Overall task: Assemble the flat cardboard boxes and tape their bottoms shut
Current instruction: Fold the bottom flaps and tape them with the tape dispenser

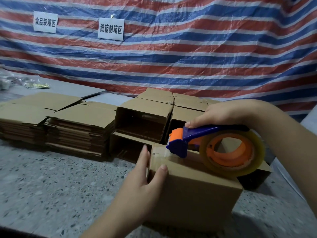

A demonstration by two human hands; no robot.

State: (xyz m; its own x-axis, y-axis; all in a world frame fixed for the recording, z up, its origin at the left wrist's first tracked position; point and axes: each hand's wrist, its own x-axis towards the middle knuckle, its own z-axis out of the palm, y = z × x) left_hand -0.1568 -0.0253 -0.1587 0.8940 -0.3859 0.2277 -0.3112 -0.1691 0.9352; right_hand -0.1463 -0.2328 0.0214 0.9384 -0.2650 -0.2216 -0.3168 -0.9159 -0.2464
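Striped red/white/blue tarp [188,54] fills the bkgd, w/ two white paper signs [111,29] pinned on it. Below that a speckled grey work surface [56,177]. Two stacks of flat cardboard blanks [56,121] sit on the left side, side by side, touching. Just right of them, assembled boxes [145,117] stacked on their sides w/ open ends facing the camera, more behind near the tarp. Front right: the box being taped [193,191], standing on the surface, closed flaps up, another open box partly hidden behind its right side. Right hand [228,114] wrapped around the blue handle of the tape dispenser [197,140] — orange-hubbed roll of clear tape [230,152] resting on the box top, cutter end at the far-left top edge. Strip of clear tape [160,154] runs over that edge and down the left end. Left hand [145,182] mostly flat, fingers straight against the box's left end, thumb lying on the top face — bracing, not clutching. Small crinkled plastic packets [36,85] far left bkgd, blurry.
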